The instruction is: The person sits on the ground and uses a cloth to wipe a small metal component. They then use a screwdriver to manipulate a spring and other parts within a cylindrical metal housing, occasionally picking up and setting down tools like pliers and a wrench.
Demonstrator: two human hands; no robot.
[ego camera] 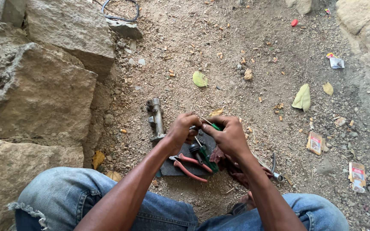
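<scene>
Head view looks straight down at a person crouched over dusty, gravelly ground (236,38), knees in blue jeans (86,192) at the bottom edge. Both bare hands meet just above a dark flat mat (168,167) lying on the dirt.

Left hand (181,129) has its grip clenched around a small metal part (193,127) of which only a sliver shows between thumb and fingers; what kind of part it is cannot be told. Right hand (229,136) is curled with its grip grasping a green-handled tool (216,126), only the green end peeking out at the fingertips. A thin pale stick or wire (205,120) pokes up-left from between the two hands. The small part sits right at the meeting point of both grips, the green end just beside it, touching or nearly so.

Below the hands, on the mat, lie red-handled pliers (189,167) with handles spread, and a green-and-black screwdriver (204,156) resting across them. Just left of the left hand, off the mat, a grey metal cylinder body (156,119) lies on the dirt, apart from the grip. A reddish cloth (217,154) lies under the right wrist.

Large rough stone blocks (39,94) fill the left side. Dry yellow leaves (302,97), a green leaf (199,78) and a red bottle cap (294,22) lie well apart from the hands.
</scene>
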